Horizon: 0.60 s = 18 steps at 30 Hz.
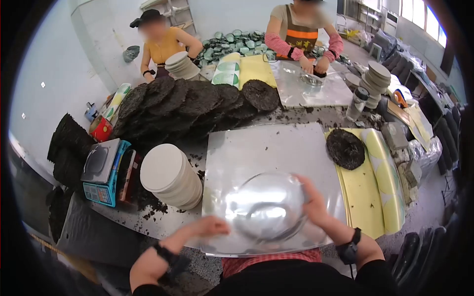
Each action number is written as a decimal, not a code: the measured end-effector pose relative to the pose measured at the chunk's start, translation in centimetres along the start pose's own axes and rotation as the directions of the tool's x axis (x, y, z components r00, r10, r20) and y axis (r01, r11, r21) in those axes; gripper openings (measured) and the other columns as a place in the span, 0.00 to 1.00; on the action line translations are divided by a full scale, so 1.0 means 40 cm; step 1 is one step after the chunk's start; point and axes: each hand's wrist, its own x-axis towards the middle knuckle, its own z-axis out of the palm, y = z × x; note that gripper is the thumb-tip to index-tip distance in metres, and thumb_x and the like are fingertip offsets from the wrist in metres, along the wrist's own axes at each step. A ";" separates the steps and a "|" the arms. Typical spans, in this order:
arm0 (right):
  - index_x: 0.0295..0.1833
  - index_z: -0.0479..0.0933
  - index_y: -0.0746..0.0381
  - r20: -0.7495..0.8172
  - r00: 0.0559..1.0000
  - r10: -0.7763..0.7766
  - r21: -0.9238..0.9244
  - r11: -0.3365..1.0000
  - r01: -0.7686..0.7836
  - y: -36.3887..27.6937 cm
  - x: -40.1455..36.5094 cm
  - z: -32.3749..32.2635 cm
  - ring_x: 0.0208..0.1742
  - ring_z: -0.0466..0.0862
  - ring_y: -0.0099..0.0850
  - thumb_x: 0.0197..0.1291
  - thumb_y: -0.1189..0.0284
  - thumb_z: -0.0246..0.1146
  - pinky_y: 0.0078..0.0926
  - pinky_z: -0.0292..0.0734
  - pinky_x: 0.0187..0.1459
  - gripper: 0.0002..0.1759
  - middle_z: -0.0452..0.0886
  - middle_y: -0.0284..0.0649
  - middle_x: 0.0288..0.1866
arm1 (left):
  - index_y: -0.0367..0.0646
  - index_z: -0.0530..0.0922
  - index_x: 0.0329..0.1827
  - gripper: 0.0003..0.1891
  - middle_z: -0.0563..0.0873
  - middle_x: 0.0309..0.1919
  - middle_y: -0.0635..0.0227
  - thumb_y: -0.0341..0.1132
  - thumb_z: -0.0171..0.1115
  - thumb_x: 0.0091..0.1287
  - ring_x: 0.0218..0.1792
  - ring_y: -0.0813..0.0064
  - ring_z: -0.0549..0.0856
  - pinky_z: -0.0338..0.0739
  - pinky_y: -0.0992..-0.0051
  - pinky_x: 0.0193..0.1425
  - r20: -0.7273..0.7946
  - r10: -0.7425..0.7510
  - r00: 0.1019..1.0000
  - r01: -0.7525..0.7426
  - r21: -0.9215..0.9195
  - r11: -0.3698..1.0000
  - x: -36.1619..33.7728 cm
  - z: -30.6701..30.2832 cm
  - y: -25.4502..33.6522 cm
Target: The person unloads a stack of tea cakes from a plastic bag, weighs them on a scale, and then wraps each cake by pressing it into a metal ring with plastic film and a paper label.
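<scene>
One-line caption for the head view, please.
Right hand at the rim of a clear round dish, left hand nearby, dark round cakes piled beyond.

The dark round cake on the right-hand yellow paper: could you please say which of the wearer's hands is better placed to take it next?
Probably the right hand: it is at the clear dish, on the side nearer the dark round cake. The left hand is farther away, across the dish.

Pale wall [44,59], windows [419,14], perhaps shelving [183,10]
</scene>
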 end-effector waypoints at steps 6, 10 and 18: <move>0.71 0.66 0.62 -0.006 0.962 0.275 -0.289 0.920 -0.264 0.278 -0.018 0.197 0.64 0.73 0.32 0.56 0.85 0.48 0.27 0.72 0.59 0.33 0.73 0.44 0.66 | 0.39 0.80 0.33 0.11 0.80 0.24 0.66 0.37 0.60 0.69 0.26 0.77 0.78 0.72 0.73 0.33 -0.460 0.239 0.855 -0.301 -0.067 0.951 -0.057 -0.207 0.250; 0.71 0.62 0.64 -0.192 0.906 0.378 0.375 0.881 -0.288 0.276 -0.018 0.039 0.51 0.73 0.30 0.64 0.72 0.54 0.24 0.70 0.51 0.30 0.72 0.44 0.55 | 0.40 0.79 0.32 0.10 0.81 0.26 0.62 0.36 0.58 0.68 0.27 0.65 0.80 0.73 0.70 0.34 -0.560 0.230 0.796 -0.212 0.098 0.972 -0.141 -0.087 0.181; 0.74 0.58 0.66 0.667 0.711 0.223 -0.408 0.908 0.097 0.169 -0.236 -0.003 0.80 0.49 0.44 0.71 0.55 0.49 0.42 0.44 0.77 0.34 0.53 0.53 0.78 | 0.40 0.79 0.37 0.10 0.83 0.37 0.59 0.39 0.61 0.64 0.40 0.55 0.81 0.77 0.59 0.45 -0.397 0.285 0.872 -0.112 0.406 0.907 0.014 0.134 -0.056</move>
